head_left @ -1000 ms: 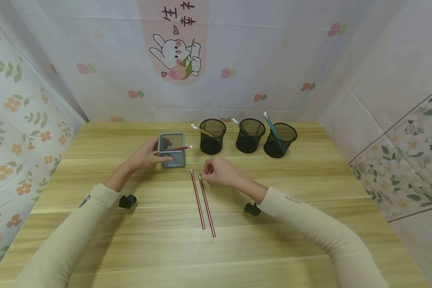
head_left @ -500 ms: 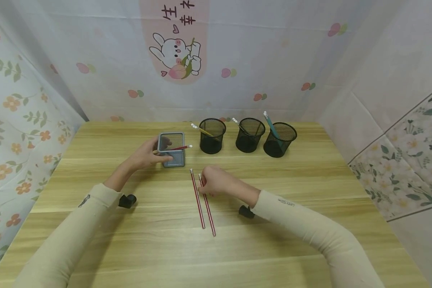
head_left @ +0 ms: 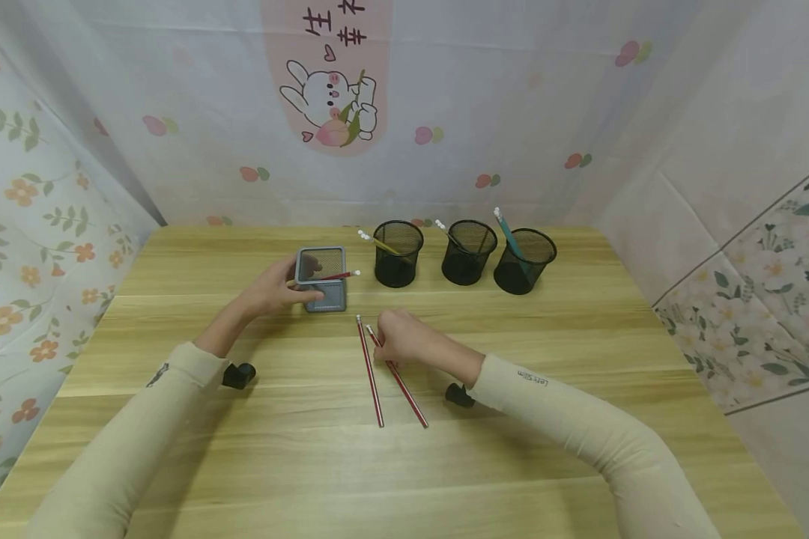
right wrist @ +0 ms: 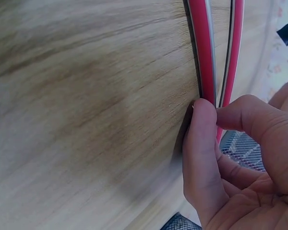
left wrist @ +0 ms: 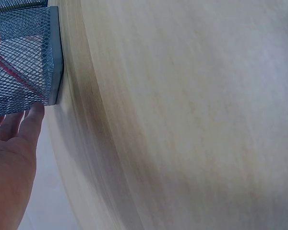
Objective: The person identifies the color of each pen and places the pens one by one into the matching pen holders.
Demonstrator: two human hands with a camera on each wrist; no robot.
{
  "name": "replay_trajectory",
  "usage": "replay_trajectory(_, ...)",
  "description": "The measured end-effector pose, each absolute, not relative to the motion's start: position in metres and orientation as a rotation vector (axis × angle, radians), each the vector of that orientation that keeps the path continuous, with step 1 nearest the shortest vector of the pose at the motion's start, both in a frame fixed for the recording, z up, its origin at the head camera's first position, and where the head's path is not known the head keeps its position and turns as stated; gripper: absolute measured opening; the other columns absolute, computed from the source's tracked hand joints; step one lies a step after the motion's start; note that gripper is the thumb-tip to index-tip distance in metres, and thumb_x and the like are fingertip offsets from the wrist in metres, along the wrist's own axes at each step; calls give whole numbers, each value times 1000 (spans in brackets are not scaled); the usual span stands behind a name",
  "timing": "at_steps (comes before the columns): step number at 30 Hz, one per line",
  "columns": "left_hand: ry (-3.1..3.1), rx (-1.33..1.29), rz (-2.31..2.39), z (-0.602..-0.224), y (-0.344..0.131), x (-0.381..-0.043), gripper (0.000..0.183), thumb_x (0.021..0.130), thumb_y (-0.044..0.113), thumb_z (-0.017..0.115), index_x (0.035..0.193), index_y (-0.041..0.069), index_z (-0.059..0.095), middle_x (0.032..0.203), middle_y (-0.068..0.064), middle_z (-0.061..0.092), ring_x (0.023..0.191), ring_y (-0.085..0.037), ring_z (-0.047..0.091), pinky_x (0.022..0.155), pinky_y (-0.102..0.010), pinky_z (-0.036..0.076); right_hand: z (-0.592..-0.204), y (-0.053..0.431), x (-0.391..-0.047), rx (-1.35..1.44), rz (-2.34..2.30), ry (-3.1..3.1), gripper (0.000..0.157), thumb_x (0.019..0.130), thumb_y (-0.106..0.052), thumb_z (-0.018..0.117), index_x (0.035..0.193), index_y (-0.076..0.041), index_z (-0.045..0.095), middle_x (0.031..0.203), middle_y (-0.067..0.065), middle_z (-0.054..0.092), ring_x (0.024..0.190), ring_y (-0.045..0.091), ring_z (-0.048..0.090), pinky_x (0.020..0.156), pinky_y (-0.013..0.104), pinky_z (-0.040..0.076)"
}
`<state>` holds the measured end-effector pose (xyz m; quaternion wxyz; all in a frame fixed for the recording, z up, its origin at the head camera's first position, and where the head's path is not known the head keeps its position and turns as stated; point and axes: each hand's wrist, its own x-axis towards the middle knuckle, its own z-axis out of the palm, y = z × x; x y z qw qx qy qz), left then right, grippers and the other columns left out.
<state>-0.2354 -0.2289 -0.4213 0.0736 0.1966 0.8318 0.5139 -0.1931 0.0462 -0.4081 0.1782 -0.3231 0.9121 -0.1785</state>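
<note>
My left hand (head_left: pixel 270 289) holds a grey square mesh pencil holder (head_left: pixel 335 297) by its left side, thumb across the front and other fingers behind. A red pencil (head_left: pixel 341 276) leans inside it, its white-tipped end over the rim. In the left wrist view, the holder's mesh wall (left wrist: pixel 24 45) stands on the table. My right hand (head_left: pixel 407 338) pinches a red striped pencil (head_left: pixel 413 402) near its upper end; the right wrist view shows the thumb and a finger closed about that pencil (right wrist: pixel 204 52). Just left of it lies a second red striped pencil (head_left: pixel 371 378).
Three round black mesh cups stand along the back: the left cup (head_left: pixel 395 271) with a yellow pencil, the middle cup (head_left: pixel 464 269) with a dark one, the right cup (head_left: pixel 514 277) with a teal one (head_left: pixel 508 234). A printed curtain (head_left: pixel 472 97) hangs behind the wooden table (head_left: pixel 297 457).
My right hand has come nearer and now pinches the right-hand pencil. That pencil has turned, its lower end swinging right. The left hand and the holder stay put.
</note>
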Motion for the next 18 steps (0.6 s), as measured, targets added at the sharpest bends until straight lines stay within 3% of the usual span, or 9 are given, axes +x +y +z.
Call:
replay_trajectory(10,2485,562,1573,-422,-229,-236,63,79,16,77,129,-3,43,129,-21,47,120,-36,43,99,-53,34,-406,47,-192,-861,-546,2549,30,79,-7,65,50,-9,58,43,-1,57,37,9,56,34,19,32)
replay_trajectory(18,2493,575,1560,-420,-227,-234,62,80,15,76,129,-3,43,129,-21,47,121,-36,42,99,-54,33,-404,51,-191,-838,-632,2474,27,79,-4,65,53,-5,58,48,3,60,42,14,60,38,20,43)
